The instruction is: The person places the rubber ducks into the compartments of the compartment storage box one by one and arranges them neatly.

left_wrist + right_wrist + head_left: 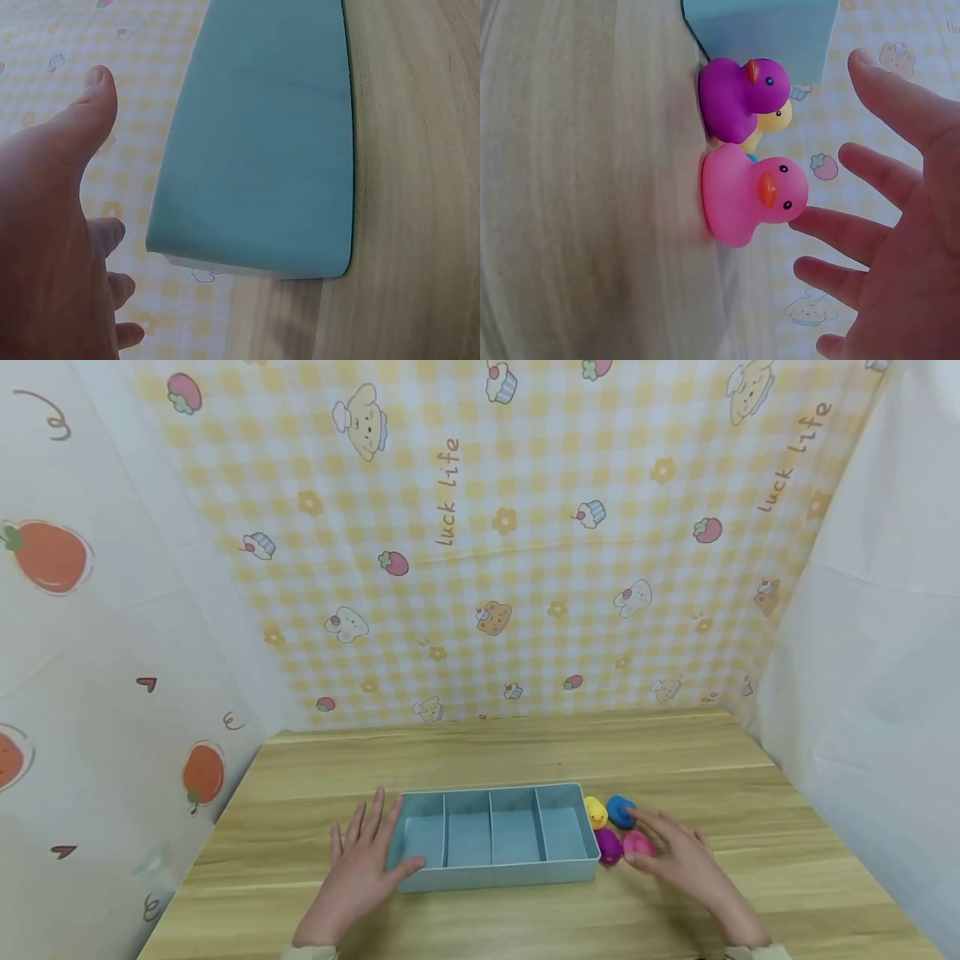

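Observation:
A blue-grey divided box (498,877) stands lengthwise on the wooden table, its several compartments holding nothing. Just off its right end, rubber ducks cluster: a yellow duck (596,812), a blue duck (619,811), a purple duck (608,849) and a pink duck (731,196). My right hand (686,860) hovers at the right of the cluster, closest to the pink and blue ducks, fingers spread and grasping nothing. At the box's left end is my left hand (360,864), fingers extended; the left wrist view shows its thumb apart from the box wall (255,150).
Behind the wooden table (487,752) hangs a yellow checked cloth (540,568) with cartoon prints. White cloth (870,677) closes off the right side, and a white cloth with fruit prints (112,643) the left.

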`<state>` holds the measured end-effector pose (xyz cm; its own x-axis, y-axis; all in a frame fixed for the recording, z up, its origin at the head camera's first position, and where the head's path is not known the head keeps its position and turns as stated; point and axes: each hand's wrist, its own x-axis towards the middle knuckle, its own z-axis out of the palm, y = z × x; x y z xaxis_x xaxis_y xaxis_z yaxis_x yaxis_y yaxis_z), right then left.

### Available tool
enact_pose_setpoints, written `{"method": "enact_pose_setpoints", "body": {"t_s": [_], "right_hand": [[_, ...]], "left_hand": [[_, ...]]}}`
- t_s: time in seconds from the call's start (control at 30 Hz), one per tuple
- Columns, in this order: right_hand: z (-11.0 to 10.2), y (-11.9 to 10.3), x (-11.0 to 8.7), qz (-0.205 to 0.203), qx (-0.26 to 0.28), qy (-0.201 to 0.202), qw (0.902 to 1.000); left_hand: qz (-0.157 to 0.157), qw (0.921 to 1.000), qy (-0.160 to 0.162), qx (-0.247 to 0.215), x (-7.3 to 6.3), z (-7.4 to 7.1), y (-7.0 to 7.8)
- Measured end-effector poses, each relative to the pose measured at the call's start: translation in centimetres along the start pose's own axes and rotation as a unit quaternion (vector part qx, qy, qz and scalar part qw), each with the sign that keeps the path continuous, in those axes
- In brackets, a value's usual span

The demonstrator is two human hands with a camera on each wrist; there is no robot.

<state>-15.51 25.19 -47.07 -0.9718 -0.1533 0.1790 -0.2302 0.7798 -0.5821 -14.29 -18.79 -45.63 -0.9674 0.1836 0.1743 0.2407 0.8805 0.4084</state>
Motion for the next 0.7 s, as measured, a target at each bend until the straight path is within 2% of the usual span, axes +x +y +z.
{"method": "enact_pose_setpoints", "body": {"t_s": [0.2, 0.4, 0.53, 0.7], "right_hand": [[0.3, 0.6, -0.4, 0.001, 0.010, 0.012, 0.9999], [0.4, 0.9, -0.5, 0.024, 0.026, -0.001, 0.9994], [0.5, 1.1, -0.5, 0.048, 0.061, -0.020, 0.9968], [0.7, 1.3, -0.7, 0.077, 0.111, -0.038, 0.9901]], "left_hand": [[-0.012, 0.9999, -0.009, 0.003, -0.2, 0.2, 0.0], [-0.022, 0.9996, -0.015, 0.003, -0.3, 0.3, 0.1], [-0.034, 0.9991, -0.024, 0.001, -0.3, 0.4, 0.0], [-0.033, 0.9992, -0.023, 0.000, -0.3, 0.6, -0.1]]}}
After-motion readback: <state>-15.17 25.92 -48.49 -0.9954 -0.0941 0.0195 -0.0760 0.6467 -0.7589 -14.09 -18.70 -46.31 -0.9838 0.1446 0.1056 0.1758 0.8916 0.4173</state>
